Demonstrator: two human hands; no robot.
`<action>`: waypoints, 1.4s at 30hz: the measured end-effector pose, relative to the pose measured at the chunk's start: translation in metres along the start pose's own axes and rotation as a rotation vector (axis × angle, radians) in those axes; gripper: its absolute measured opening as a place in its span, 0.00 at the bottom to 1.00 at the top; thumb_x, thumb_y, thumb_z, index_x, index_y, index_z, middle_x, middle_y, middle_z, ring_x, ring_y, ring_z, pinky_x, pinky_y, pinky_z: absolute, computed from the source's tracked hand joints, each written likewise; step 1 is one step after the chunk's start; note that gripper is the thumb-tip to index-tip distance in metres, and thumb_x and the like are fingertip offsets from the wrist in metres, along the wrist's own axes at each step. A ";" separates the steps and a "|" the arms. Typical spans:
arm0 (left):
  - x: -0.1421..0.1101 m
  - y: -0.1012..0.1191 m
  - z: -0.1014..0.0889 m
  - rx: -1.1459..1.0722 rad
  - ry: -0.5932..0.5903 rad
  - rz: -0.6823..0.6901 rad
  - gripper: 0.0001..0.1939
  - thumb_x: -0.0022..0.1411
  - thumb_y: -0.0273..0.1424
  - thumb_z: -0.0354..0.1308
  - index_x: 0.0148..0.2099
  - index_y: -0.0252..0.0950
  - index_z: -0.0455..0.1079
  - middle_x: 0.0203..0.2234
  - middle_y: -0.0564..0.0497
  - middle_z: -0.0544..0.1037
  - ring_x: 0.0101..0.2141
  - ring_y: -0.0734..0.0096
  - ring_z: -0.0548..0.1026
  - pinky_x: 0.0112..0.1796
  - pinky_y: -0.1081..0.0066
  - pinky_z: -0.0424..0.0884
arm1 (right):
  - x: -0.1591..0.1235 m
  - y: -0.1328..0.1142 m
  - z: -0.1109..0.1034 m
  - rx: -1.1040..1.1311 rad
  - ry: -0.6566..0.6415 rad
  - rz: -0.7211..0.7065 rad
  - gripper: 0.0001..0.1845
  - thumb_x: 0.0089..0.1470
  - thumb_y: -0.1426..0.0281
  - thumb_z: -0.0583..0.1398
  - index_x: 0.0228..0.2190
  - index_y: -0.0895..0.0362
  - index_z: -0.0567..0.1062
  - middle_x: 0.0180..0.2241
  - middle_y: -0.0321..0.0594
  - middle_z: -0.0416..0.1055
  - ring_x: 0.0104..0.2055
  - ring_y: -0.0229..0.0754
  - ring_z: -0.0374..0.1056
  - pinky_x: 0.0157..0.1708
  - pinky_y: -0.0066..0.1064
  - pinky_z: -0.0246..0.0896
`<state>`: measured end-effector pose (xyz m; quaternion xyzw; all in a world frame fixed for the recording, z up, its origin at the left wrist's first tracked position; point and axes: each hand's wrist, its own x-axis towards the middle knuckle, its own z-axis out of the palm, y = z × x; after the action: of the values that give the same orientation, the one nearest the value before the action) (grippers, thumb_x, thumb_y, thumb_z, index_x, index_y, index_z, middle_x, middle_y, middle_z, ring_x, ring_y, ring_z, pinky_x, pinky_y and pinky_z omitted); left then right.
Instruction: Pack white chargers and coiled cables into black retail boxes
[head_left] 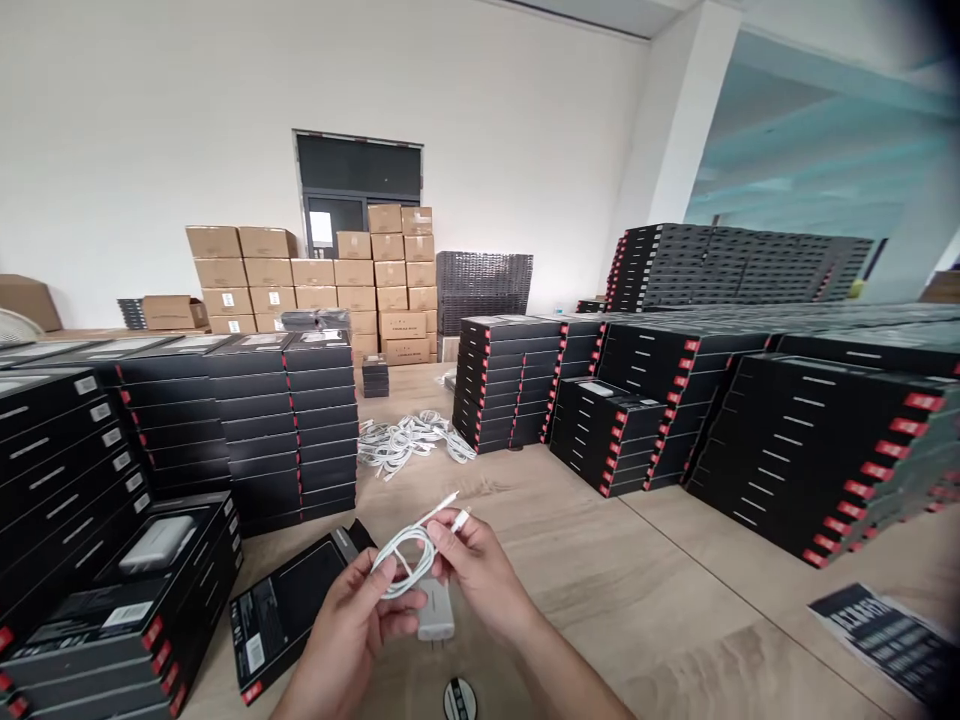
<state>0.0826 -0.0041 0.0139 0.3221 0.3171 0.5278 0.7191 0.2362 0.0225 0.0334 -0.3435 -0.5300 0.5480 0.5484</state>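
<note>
Wood-grain tbl (630,600), seam crossing it on the R. Stacked blk boxes (322,440) L, more blk stacks (630,440) R; btwn, a heap of wht cables (409,442). Up front: a lone blk box (281,600) lying flat, wht plug adapter (436,615), rnd disc (460,698); printed sheet (885,635) far R.

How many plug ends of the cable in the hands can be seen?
2. On the coiled white cable, the upper plug points up and right above the right hand; the lower plug is at that hand's fingertips. Neither is fully hidden.
</note>
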 end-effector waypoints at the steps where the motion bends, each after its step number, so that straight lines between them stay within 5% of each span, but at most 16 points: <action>1: -0.002 0.001 0.001 -0.018 0.000 -0.042 0.15 0.52 0.38 0.67 0.37 0.33 0.71 0.34 0.45 0.82 0.30 0.68 0.80 0.28 0.74 0.75 | 0.000 -0.001 -0.001 -0.011 -0.004 0.002 0.17 0.51 0.55 0.63 0.30 0.57 0.75 0.19 0.31 0.67 0.20 0.33 0.59 0.23 0.26 0.54; 9: -0.012 0.007 0.009 -0.083 -0.064 -0.152 0.11 0.60 0.35 0.61 0.31 0.31 0.69 0.38 0.39 0.81 0.31 0.67 0.81 0.33 0.71 0.77 | 0.003 0.002 -0.006 -0.100 0.090 -0.077 0.23 0.52 0.50 0.59 0.30 0.59 0.76 0.20 0.35 0.72 0.18 0.34 0.63 0.19 0.25 0.54; 14: -0.015 0.004 0.008 -0.067 -0.162 -0.177 0.10 0.63 0.33 0.57 0.37 0.30 0.73 0.38 0.39 0.81 0.31 0.70 0.80 0.33 0.72 0.76 | 0.005 0.003 -0.010 -0.061 0.118 -0.058 0.24 0.55 0.49 0.57 0.28 0.59 0.73 0.17 0.34 0.71 0.12 0.32 0.60 0.13 0.23 0.49; 23: -0.010 0.003 0.001 -0.119 -0.209 -0.211 0.18 0.63 0.41 0.54 0.38 0.30 0.76 0.39 0.40 0.80 0.32 0.69 0.78 0.34 0.70 0.75 | 0.006 0.006 -0.011 0.090 0.091 -0.009 0.21 0.55 0.52 0.59 0.31 0.58 0.73 0.21 0.35 0.73 0.17 0.31 0.62 0.17 0.22 0.53; 31: -0.007 0.005 -0.002 0.011 -0.136 -0.003 0.12 0.53 0.38 0.66 0.33 0.33 0.77 0.41 0.44 0.77 0.35 0.69 0.76 0.32 0.74 0.72 | 0.004 0.000 -0.011 0.063 0.085 -0.007 0.18 0.50 0.56 0.65 0.36 0.57 0.75 0.29 0.39 0.73 0.28 0.36 0.66 0.20 0.23 0.54; 35: -0.009 0.008 0.000 0.113 -0.132 0.011 0.14 0.52 0.40 0.66 0.32 0.33 0.78 0.40 0.44 0.77 0.36 0.68 0.75 0.32 0.74 0.70 | 0.004 -0.002 -0.008 -0.022 0.226 -0.096 0.18 0.43 0.57 0.69 0.32 0.56 0.75 0.29 0.36 0.70 0.24 0.34 0.62 0.19 0.23 0.50; 42: -0.007 0.003 -0.005 0.350 -0.192 0.048 0.16 0.55 0.44 0.62 0.36 0.36 0.79 0.32 0.47 0.77 0.35 0.67 0.72 0.32 0.74 0.67 | 0.004 -0.005 -0.007 -0.076 0.249 -0.124 0.17 0.41 0.58 0.69 0.28 0.56 0.74 0.25 0.32 0.68 0.21 0.32 0.56 0.20 0.25 0.49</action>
<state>0.0753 -0.0096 0.0148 0.4986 0.3262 0.4483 0.6664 0.2431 0.0268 0.0377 -0.3958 -0.4985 0.4460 0.6293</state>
